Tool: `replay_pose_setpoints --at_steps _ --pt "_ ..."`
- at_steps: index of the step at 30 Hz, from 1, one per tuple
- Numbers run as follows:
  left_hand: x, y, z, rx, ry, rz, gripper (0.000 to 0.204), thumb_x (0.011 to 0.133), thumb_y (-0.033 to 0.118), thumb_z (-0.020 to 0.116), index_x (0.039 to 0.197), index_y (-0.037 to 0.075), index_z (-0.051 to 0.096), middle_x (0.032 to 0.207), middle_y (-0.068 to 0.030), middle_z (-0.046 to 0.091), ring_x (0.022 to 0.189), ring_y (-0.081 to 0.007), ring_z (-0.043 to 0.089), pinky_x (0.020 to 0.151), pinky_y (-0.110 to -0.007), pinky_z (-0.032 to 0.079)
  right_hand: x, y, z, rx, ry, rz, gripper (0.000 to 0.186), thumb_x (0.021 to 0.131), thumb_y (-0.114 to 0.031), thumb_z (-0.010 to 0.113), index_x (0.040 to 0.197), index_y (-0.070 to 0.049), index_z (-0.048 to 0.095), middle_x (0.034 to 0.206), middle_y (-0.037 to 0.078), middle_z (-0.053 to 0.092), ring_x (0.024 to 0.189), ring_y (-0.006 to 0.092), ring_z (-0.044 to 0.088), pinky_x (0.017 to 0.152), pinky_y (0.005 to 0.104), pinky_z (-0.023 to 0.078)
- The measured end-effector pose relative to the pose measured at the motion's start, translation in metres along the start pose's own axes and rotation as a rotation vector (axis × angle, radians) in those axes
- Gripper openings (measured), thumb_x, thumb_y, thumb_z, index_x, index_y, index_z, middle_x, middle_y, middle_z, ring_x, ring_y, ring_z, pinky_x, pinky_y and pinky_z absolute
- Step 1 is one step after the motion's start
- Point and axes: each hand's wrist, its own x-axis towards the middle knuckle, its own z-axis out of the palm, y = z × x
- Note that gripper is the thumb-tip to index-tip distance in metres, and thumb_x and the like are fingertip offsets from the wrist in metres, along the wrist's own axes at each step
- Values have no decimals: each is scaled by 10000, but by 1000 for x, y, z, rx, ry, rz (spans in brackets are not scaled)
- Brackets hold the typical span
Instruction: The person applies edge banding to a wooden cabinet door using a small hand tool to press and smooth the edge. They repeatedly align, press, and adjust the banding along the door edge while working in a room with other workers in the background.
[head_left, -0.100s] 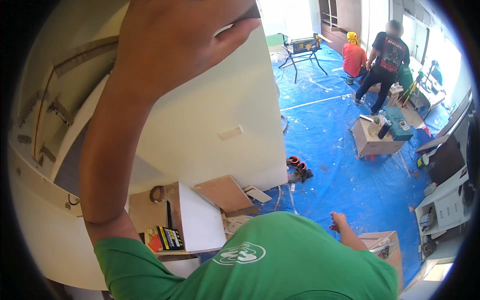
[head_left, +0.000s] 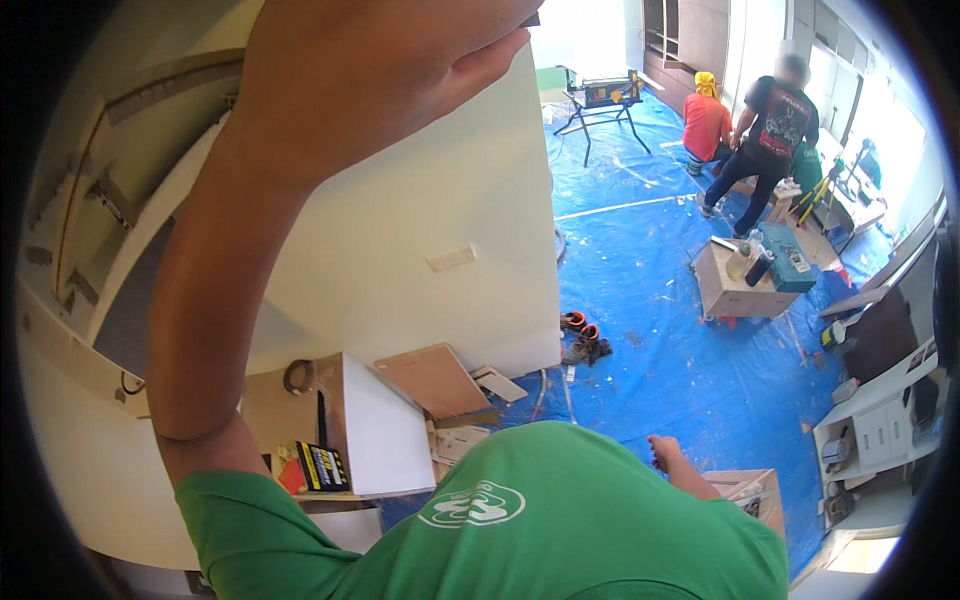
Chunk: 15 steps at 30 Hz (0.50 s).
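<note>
My left hand (head_left: 375, 85) is raised high in front of the cream wall panel (head_left: 420, 270), its upper part cut off by the top edge. The thumb is pressed in against a small dark thing (head_left: 532, 18), of which only a corner shows. Low on the right, my right hand (head_left: 663, 453) hangs over the blue floor sheet (head_left: 640, 400), near a pale wooden box (head_left: 755, 490). Its fingers are curled in; whatever may be in them is too small to make out.
Below the panel stand a white-sided cabinet (head_left: 385, 430) and a leaning board (head_left: 430, 380). Shoes (head_left: 585, 345) lie by the panel's corner. Farther off are a box (head_left: 735, 285) carrying a teal case (head_left: 790, 258), a table saw (head_left: 605, 95) and several people (head_left: 775, 130).
The view has shifted a little, so the room sits slightly farther left. My left hand has risen slightly in the picture; my right hand stays low, fingers curled.
</note>
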Motion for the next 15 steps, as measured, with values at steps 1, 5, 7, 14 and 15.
replay_pose_setpoints --at_steps 1,5,7,14,15 --pt "-1 -11 6 96 17 115 304 645 105 830 898 112 663 1070 -36 681 1131 -251 614 980 -453 466 0 -2 -1 -66 -6 -19 372 820 -377 773 897 -34 651 705 118 594 482 257 558 433 394 445" --pt "-28 -12 8 85 59 85 301 642 87 827 895 107 666 1073 -45 693 1093 -253 636 955 -447 486 -15 -15 2 -310 -48 -78 392 826 -386 786 936 -24 681 743 122 634 529 247 567 476 391 458" --pt "-37 -13 9 89 94 62 300 641 79 829 894 104 668 1079 -52 699 1064 -259 651 946 -445 492 -27 -25 4 -368 -65 -114 391 828 -387 799 914 -19 696 754 117 646 543 244 571 490 388 463" --pt "-68 -7 -33 187 -83 -129 346 671 78 824 990 76 690 1120 -95 703 1044 -287 665 955 -446 489 -42 -52 0 -618 -7 -253 435 809 -431 849 849 -19 713 750 122 677 637 223 619 588 436 491" --pt "-72 -5 -36 192 -85 -151 347 672 81 825 992 77 690 1117 -94 702 1041 -286 664 952 -446 488 -45 -60 -5 -593 -51 -263 449 811 -450 844 836 -24 705 746 119 674 637 227 618 596 442 488"
